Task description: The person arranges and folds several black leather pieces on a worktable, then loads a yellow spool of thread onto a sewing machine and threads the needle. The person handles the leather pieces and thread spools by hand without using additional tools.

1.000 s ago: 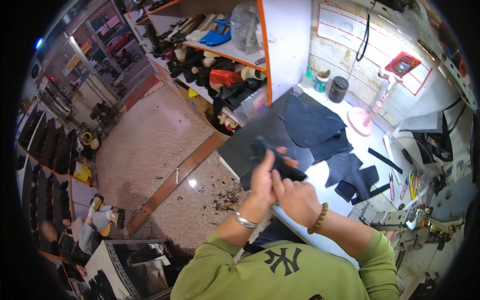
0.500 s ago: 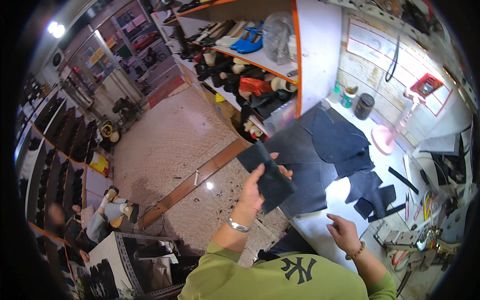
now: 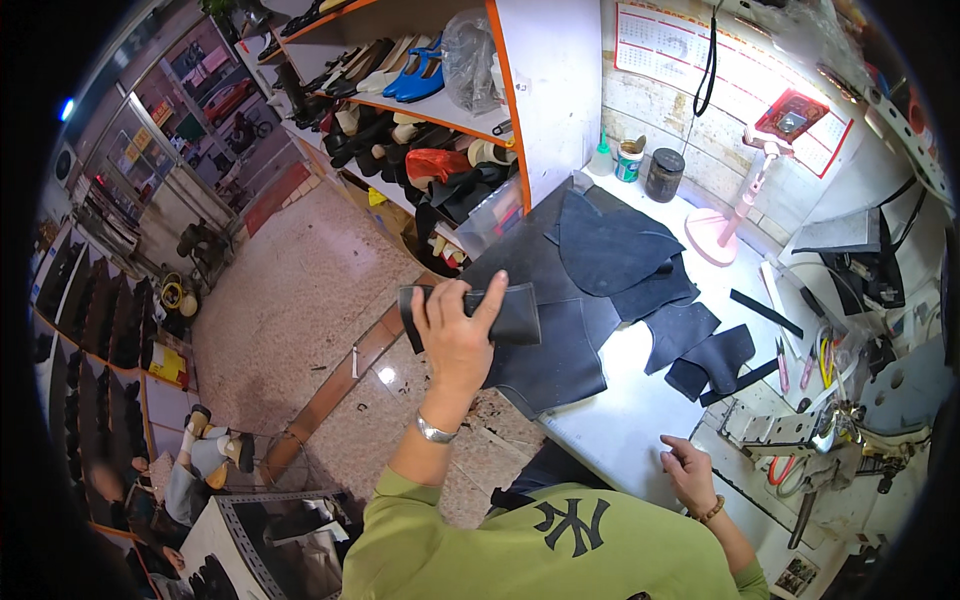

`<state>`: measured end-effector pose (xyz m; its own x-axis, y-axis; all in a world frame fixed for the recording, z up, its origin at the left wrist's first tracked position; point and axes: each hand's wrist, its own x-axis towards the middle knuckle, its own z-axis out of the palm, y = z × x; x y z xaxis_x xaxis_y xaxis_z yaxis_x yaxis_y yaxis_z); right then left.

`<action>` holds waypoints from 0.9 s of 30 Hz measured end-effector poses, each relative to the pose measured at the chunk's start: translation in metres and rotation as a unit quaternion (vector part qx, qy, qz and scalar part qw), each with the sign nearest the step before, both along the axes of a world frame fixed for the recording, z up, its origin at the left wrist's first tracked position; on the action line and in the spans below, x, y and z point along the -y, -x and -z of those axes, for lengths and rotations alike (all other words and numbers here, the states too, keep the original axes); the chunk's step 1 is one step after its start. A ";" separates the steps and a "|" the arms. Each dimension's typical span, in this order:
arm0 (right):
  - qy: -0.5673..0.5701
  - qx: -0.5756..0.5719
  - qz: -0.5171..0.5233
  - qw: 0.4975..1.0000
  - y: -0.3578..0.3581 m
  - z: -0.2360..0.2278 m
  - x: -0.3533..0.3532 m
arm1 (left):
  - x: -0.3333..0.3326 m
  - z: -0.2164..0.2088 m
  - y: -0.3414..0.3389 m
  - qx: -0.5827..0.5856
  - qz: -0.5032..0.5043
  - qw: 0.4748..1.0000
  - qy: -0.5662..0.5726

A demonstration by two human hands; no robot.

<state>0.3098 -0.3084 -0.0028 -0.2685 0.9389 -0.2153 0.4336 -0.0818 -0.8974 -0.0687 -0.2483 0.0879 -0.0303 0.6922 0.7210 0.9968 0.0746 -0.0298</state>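
Note:
My left hand point(image 3: 458, 335) is closed on a folded piece of black leather point(image 3: 518, 316), fingers spread over its smooth upper face. It holds the piece above the left edge of the white worktable point(image 3: 640, 400). Under and beyond it lie a large black leather sheet point(image 3: 550, 360) and a rounded dark leather piece point(image 3: 615, 245). My right hand point(image 3: 688, 475) hovers at the table's near edge, fingers loosely bent and apart, with nothing in it. Smaller black leather pieces point(image 3: 725, 358) lie farther to the right.
A pink stand lamp point(image 3: 715, 235), a dark jar point(image 3: 664, 175) and a small green bottle point(image 3: 602, 155) stand along the wall. Pliers point(image 3: 782, 365) and a metal machine point(image 3: 780, 430) are at the right. Shoes fill the shelf point(image 3: 415, 115). A person point(image 3: 205, 465) sits at lower left.
My left hand has turned over, so its back now faces up, and the leather shows its smooth side. My right hand stays near the table edge, its fingers slightly more bent. The view has shifted right.

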 end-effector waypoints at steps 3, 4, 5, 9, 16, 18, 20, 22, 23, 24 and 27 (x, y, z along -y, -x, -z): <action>0.023 0.036 0.004 0.999 0.000 0.001 0.003 | 0.001 0.005 -0.001 -0.045 0.069 0.997 0.016; 0.030 0.030 0.008 0.999 0.001 0.002 0.004 | 0.001 0.006 -0.002 -0.050 0.085 0.995 0.028; 0.009 0.020 0.001 1.000 0.001 0.002 0.005 | 0.002 0.007 -0.002 -0.052 0.104 0.992 0.039; -0.007 0.016 0.007 1.000 0.000 0.006 0.011 | 0.004 0.010 -0.008 -0.051 0.132 0.988 0.063; -0.019 0.009 0.036 0.999 -0.011 0.012 0.021 | 0.003 0.017 -0.028 -0.020 0.135 0.988 0.068; -0.017 0.012 0.048 0.999 -0.011 0.008 0.022 | 0.006 0.017 -0.031 -0.018 0.136 0.987 0.082; -0.015 0.002 0.045 0.999 -0.007 -0.001 0.017 | 0.010 0.016 -0.035 -0.008 0.150 0.985 0.088; -0.013 -0.003 0.023 1.000 0.004 -0.012 0.006 | 0.015 0.014 -0.040 0.004 0.162 0.983 0.086; -0.012 -0.004 0.003 1.000 0.011 -0.020 -0.002 | 0.018 0.014 -0.043 0.012 0.170 0.982 0.083; 0.009 0.012 -0.005 1.000 0.019 -0.028 -0.011 | 0.020 0.013 -0.046 0.019 0.174 0.981 0.085; 0.019 -0.136 -0.052 0.989 0.055 -0.049 -0.042 | 0.027 0.011 -0.052 0.016 0.191 0.979 0.064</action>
